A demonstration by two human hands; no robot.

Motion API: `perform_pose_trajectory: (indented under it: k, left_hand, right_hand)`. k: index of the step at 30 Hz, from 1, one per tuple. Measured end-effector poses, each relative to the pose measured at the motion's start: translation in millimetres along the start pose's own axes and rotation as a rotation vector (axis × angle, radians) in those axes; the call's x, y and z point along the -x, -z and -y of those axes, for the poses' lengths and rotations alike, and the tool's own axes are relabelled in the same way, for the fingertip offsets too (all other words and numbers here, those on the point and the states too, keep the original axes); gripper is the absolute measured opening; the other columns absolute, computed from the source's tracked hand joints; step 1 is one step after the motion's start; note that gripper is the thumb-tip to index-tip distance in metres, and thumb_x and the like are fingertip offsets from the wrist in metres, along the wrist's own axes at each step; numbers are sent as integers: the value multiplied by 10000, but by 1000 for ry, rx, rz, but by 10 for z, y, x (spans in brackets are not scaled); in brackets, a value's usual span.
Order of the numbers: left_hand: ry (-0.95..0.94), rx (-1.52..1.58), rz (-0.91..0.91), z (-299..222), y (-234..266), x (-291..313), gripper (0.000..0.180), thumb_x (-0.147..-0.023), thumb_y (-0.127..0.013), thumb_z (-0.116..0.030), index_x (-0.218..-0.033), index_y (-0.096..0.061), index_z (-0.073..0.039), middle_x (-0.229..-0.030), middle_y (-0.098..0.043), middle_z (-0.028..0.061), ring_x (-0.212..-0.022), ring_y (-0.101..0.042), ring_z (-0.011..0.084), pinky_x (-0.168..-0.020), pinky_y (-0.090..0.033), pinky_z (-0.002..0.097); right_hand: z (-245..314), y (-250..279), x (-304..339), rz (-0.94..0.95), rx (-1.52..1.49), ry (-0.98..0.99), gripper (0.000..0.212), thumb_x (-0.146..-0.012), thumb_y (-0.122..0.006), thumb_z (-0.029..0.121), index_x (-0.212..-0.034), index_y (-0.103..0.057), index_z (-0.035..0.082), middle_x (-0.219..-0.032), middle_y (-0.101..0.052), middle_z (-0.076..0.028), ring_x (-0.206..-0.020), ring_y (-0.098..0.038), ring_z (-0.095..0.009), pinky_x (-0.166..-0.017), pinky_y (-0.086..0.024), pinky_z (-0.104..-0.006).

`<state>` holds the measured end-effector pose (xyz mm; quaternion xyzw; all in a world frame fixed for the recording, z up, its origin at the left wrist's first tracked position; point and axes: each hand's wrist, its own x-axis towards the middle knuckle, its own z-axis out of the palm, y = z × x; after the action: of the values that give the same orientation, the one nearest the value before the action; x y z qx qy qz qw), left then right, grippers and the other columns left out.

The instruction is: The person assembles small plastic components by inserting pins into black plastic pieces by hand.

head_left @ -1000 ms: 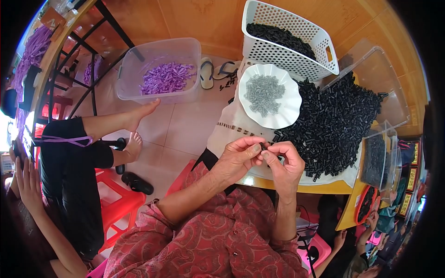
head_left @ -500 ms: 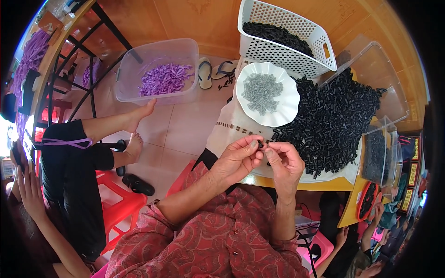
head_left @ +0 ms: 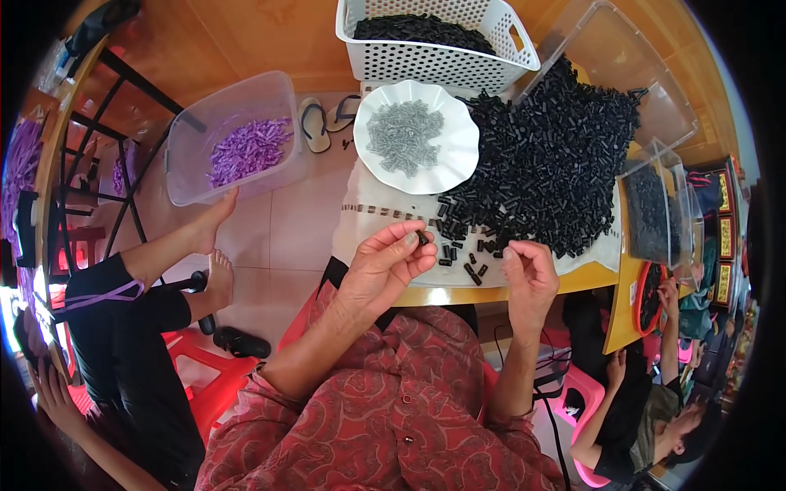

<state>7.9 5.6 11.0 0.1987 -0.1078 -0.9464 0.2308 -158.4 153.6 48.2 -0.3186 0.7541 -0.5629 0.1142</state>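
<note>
I am pinching a small black tube piece (head_left: pixel 422 238) between the thumb and forefinger of my left hand (head_left: pixel 385 266), holding it just above the near edge of the table (head_left: pixel 524 286). My right hand (head_left: pixel 530 274) is hovering to the right, its fingers curling loosely inward; I cannot quite tell whether anything is sitting inside them. Loose black pieces are lying on the white cloth (head_left: pixel 385 200) between my hands, and the big pile of black tubes (head_left: pixel 557 164) is spreading farther off on the right. The white scalloped plate (head_left: pixel 454 164) of grey bits is sitting beyond my left hand.
</note>
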Motion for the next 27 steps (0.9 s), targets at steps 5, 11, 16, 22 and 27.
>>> perform_pose_trajectory:
  k: [5, 11, 16, 22, 27]
  left_hand:
    - [4, -6, -2, 35, -11, 7, 219, -916, -568, -42, -1126, -595, 16, -1009, -635, 115, -895, -641, 189, -805, -550, 308]
    - [7, -38, 15, 83, -3, 8, 222, -916, -569, -43, -1128, -593, 18, -1018, -629, 118, -902, -637, 196, -813, -544, 308]
    - [-17, -81, 60, 60, 1, 18, 227, -919, -564, -47, -1136, -590, 16, -1035, -624, 118, -902, -635, 196, -831, -531, 315]
    - [-12, -83, 48, 64, 5, 25, 217, -925, -555, -48, -1133, -592, 1, -1035, -623, 123, -914, -618, 192, -813, -532, 305]
    - [-7, -71, 52, 60, 1, 17, 224, -921, -564, -52, -1138, -588, 2, -1034, -625, 120, -911, -621, 193, -813, -533, 308]
  right_hand:
    - [-30, 61, 159, 100, 138, -44, 90, -839, -650, 8, -929, -644, 0, -834, -571, -43, -656, -538, -86, -572, -439, -223]
    - [56, -115, 151, 167, 271, -25, 95, -798, -674, 0, -890, -649, 1, -813, -588, -84, -611, -573, -149, -543, -453, -260]
    - [1, -205, 103, 184, 457, 52, 106, -775, -679, 23, -878, -659, 10, -809, -587, -130, -616, -597, -265, -553, -474, -348]
    - [50, -268, 68, 227, 669, 155, 83, -796, -642, 36, -866, -619, -3, -814, -570, -149, -669, -603, -338, -575, -478, -426]
    - [8, -313, 62, 199, 640, 209, 128, -810, -614, 6, -929, -569, -7, -824, -554, -162, -675, -589, -361, -579, -474, -441]
